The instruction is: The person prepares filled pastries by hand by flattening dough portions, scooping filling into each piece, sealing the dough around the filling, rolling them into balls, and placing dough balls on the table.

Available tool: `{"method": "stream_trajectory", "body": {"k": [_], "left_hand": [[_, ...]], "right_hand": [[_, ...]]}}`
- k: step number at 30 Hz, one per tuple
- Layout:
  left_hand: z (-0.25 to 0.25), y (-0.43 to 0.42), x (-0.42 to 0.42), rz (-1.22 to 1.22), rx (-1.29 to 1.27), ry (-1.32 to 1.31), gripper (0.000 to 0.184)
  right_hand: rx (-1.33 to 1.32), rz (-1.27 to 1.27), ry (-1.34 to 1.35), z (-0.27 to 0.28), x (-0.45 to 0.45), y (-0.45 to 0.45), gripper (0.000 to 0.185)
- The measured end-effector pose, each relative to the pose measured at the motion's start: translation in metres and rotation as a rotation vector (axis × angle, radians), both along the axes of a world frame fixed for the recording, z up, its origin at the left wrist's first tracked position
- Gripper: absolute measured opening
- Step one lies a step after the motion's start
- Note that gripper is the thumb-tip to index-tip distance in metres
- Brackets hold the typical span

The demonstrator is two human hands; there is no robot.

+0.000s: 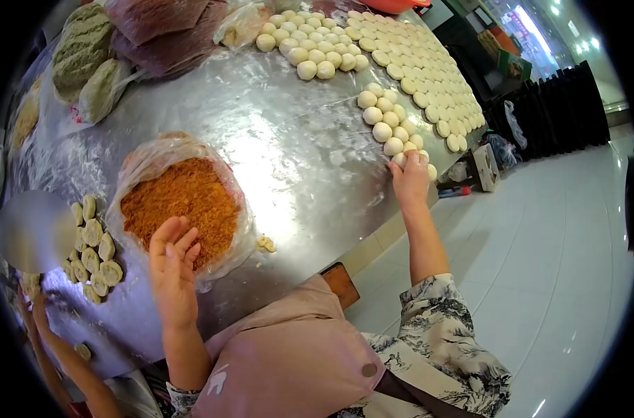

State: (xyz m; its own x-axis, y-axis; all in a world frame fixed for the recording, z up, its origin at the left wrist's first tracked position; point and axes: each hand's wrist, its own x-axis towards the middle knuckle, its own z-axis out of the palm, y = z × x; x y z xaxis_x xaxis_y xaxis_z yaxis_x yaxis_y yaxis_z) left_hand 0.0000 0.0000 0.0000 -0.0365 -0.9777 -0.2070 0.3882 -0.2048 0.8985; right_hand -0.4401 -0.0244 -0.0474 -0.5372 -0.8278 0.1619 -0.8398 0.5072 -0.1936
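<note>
My left hand [173, 275] is raised over the near edge of a plastic-lined bag of orange-brown crumbly filling [184, 198]. Its fingers are loosely curled and apart, with nothing visible in them. At the right edge of the metal table, my right hand [410, 182] has its thumb and fingers around a white dough ball [400, 159]. That ball is at the near end of a cluster of round dough balls [382, 132]. The fingers partly hide the balls beneath them.
Flattened dough rounds [428, 83] lie in rows at the far right, beside more dough balls [306, 52]. Wrapped dough masses [83, 52] sit at the far left. Filled pieces [92, 232] lie left of the filling, near another person's hands [34, 299]. Dough scraps [266, 244] lie nearby.
</note>
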Motion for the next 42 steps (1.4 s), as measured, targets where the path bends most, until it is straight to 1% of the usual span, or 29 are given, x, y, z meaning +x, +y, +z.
{"method": "stream_trajectory", "body": {"k": [2,3,5,6,7,8,9,10,11,12,13,14,15,18,20,21,22,23,25,27,28,31,32,35,36,38,39,40,42], "left_hand": [[0.001,0.006,0.009,0.001,-0.057,0.02,0.041],[-0.009,0.005,0.012,0.037,-0.073,0.066,0.04],[-0.008,0.013,0.036,0.129,-0.09,0.063,0.039],[-0.006,0.018,0.05,0.217,-0.13,0.006,0.038],[-0.007,0.022,0.065,0.374,-0.064,-0.093,0.036],[-0.013,0.023,0.081,0.495,-0.05,-0.22,0.035],[-0.02,0.024,0.101,0.625,-0.031,-0.366,0.034],[-0.027,0.025,0.125,0.706,-0.003,-0.601,0.036],[-0.036,0.028,0.15,0.78,0.04,-0.826,0.038],[-0.042,0.034,0.165,0.874,0.107,-1.017,0.042],[-0.05,0.039,0.178,0.947,0.181,-1.195,0.045],[-0.079,0.043,0.201,1.02,0.209,-1.344,0.048],[-0.098,0.045,0.216,1.06,0.251,-1.486,0.051],[-0.099,0.035,0.213,0.89,0.587,-1.535,0.048],[-0.083,0.031,0.224,0.818,0.527,-1.47,0.047],[-0.078,0.03,0.227,0.778,0.493,-1.428,0.047],[-0.076,0.027,0.226,0.764,0.485,-1.423,0.044],[-0.076,0.026,0.225,0.748,0.426,-1.436,0.039],[-0.075,0.03,0.225,0.794,0.278,-1.212,0.034],[-0.072,0.035,0.209,0.877,0.237,-1.146,0.031],[-0.07,0.039,0.203,0.914,0.223,-1.113,0.03],[-0.058,0.046,0.192,1.01,0.199,-0.644,0.029],[-0.046,0.046,0.186,0.987,0.25,-0.494,0.028],[-0.01,0.04,0.159,0.723,0.116,0.166,0.031],[-0.013,0.042,0.151,0.558,0.049,0.347,0.029],[0.018,0.023,0.102,0.527,0.158,0.453,0.028],[0.021,0.016,0.085,0.438,0.146,0.477,0.027],[0.024,0.009,0.074,0.351,0.136,0.497,0.027],[0.009,-0.001,0.062,0.132,0.106,0.539,0.026]], "right_hand": [[-0.03,0.001,0.007,0.0,0.003,0.001,0.048],[-0.047,0.036,0.107,0.009,-0.001,0.0,0.048],[-0.071,0.129,0.212,0.016,0.006,0.006,0.049],[-0.14,0.152,0.224,0.018,0.003,0.01,0.051],[-0.216,0.195,0.216,0.018,0.002,0.009,0.052],[-0.192,0.192,0.146,0.04,0.025,0.005,0.054],[-0.229,0.229,0.141,0.043,0.037,0.002,0.054],[-0.218,0.247,0.009,0.044,0.052,0.0,0.053],[-0.147,0.2,-0.245,0.049,0.076,-0.004,0.048],[-0.077,0.24,-0.403,0.048,0.095,-0.007,0.046],[-0.049,0.32,-0.469,0.046,0.114,-0.015,0.045],[-0.018,0.397,-0.539,0.041,0.134,-0.023,0.043],[-0.027,0.507,-0.517,0.043,0.157,-0.027,0.042],[-0.017,0.886,-0.492,0.058,0.226,-0.039,0.042],[-0.009,1.136,-0.397,0.066,0.277,-0.05,0.041],[0.019,1.199,-0.469,0.066,0.301,-0.056,0.042],[0.022,1.249,-0.428,0.053,0.317,-0.066,0.042],[0.076,1.231,-0.371,0.038,0.33,-0.075,0.046],[0.065,1.257,-0.354,0.024,0.357,-0.086,0.057],[0.046,1.339,-0.122,0.009,0.37,-0.081,0.06],[0.093,1.39,-0.136,0.009,0.375,-0.071,0.06],[0.269,1.457,-0.272,0.023,0.359,-0.049,0.058],[0.319,1.428,-0.257,0.03,0.351,-0.048,0.053],[0.42,1.348,-0.032,0.051,0.333,-0.055,0.047],[0.322,1.372,-0.103,0.044,0.327,-0.058,0.036],[0.412,1.341,-0.061,0.039,0.331,-0.056,0.031],[0.457,1.324,-0.043,0.037,0.334,-0.054,0.029],[0.395,1.351,-0.057,0.034,0.334,-0.051,0.022],[0.495,1.329,-0.108,0.042,0.331,-0.058,0.02]]}}
